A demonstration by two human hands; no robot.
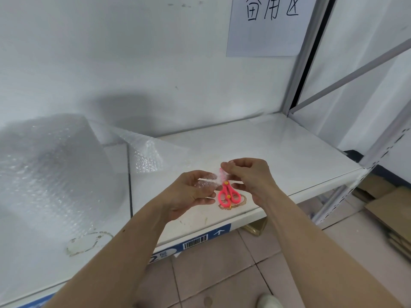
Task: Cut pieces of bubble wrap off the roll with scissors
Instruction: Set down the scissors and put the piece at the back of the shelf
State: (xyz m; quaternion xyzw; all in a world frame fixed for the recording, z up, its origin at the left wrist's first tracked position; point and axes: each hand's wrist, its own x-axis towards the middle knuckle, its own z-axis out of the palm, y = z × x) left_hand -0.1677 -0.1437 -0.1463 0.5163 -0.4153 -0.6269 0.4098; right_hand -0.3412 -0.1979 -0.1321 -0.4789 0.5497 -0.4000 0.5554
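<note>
Left hand [191,192] and right hand [249,174] above white shelf [278,147], fingers curled, pinching small bubble wrap piece [211,180] between them. Pink scissors [229,195] lie shut on shelf beneath. Bubble wrap roll [51,165] lies on shelf at left.

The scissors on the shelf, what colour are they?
Pink scissors with orange-yellow rivets, seen in the head view.

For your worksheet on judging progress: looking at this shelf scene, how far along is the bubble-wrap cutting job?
Done: one small clear bubble wrap piece is off the roll, held between the left hand and right hand. In hand: only that piece; the small pink plastic scissors lie on the white metal shelf, gripped by neither hand. Left: the large clear bubble wrap roll still holds plenty to cut.
</note>
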